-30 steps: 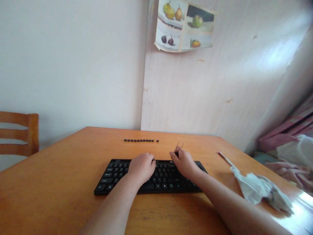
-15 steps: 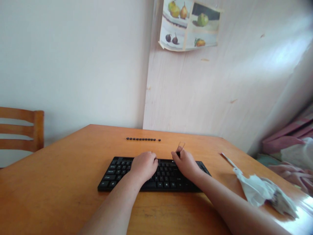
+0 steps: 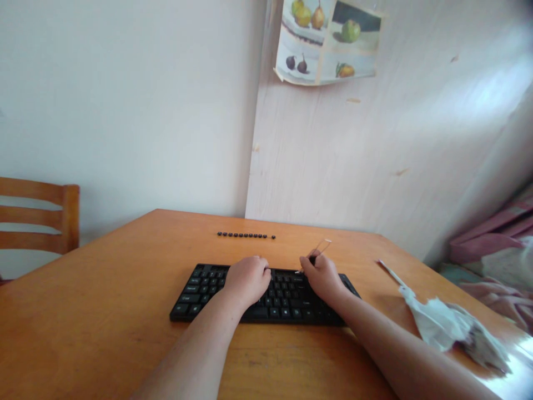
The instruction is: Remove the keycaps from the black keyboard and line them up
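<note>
A black keyboard [image 3: 287,303] lies on the wooden table. My left hand [image 3: 247,280] rests on its upper middle, fingers curled at the far edge and partly hidden. Over the right part of the keyboard's top row, my right hand [image 3: 322,275] is closed around a wire keycap puller [image 3: 313,259] with a dark grip. One wire loop of it sticks up past the fingers, and a shiny end points down at the keys. Beyond the keyboard, several small black keycaps [image 3: 240,235] stand in a line, with a single keycap [image 3: 273,237] slightly apart at the right end.
On the right of the table [image 3: 104,311] lie a thin white stick [image 3: 390,271] with a reddish tip and a crumpled white plastic bag [image 3: 441,322]. A wooden chair [image 3: 70,219] stands at the left. The wall behind carries fruit pictures [image 3: 328,44].
The keycap puller has tilted in my right hand, its wire loop now leaning right and its other end pointing down at the keys. My left hand stays put; the view has shifted slightly.
</note>
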Demonstrator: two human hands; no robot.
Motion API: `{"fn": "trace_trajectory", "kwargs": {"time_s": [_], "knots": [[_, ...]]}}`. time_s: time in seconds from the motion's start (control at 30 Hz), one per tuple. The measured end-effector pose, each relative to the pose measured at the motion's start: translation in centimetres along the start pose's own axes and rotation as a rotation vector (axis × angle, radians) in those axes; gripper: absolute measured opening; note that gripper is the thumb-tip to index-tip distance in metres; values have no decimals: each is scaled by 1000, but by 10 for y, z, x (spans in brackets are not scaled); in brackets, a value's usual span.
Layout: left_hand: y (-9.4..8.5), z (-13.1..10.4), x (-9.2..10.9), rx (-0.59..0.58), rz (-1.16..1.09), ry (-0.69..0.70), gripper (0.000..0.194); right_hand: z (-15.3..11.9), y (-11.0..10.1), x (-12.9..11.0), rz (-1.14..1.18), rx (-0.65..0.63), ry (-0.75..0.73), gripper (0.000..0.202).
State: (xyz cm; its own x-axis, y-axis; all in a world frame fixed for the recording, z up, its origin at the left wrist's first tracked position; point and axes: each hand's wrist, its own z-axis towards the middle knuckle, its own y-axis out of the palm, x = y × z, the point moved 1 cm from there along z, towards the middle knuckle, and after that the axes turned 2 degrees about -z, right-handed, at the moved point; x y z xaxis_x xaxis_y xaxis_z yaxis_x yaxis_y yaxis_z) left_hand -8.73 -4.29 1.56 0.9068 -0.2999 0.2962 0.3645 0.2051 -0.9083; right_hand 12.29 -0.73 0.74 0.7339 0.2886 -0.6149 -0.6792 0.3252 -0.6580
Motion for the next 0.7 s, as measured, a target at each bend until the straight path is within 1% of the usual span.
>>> {"fn": "trace_trajectory", "kwargs": {"time_s": [0.13, 0.23, 0.4, 0.57, 0.63, 0.7], "knots": [[-1, 0, 0, -3, -1, -6, 30, 0, 0, 2, 47, 5, 27, 25], [-1, 0, 0, -2, -8, -12, 29, 0, -2, 2, 75, 35, 53, 26], [-2, 0, 1, -6, -26, -22, 28, 0, -6, 3, 309, 76, 172, 27], [-5, -1, 3, -17, -30, -42, 29, -3, -5, -2, 459, 40, 158, 32], [-7, -1, 5, 21, -49, -16, 26, -6, -5, -9, 527, 26, 161, 34], [-10, 0, 9, 86, -108, 23, 25, -10, -7, -18, 586, 5, 154, 36]]}}
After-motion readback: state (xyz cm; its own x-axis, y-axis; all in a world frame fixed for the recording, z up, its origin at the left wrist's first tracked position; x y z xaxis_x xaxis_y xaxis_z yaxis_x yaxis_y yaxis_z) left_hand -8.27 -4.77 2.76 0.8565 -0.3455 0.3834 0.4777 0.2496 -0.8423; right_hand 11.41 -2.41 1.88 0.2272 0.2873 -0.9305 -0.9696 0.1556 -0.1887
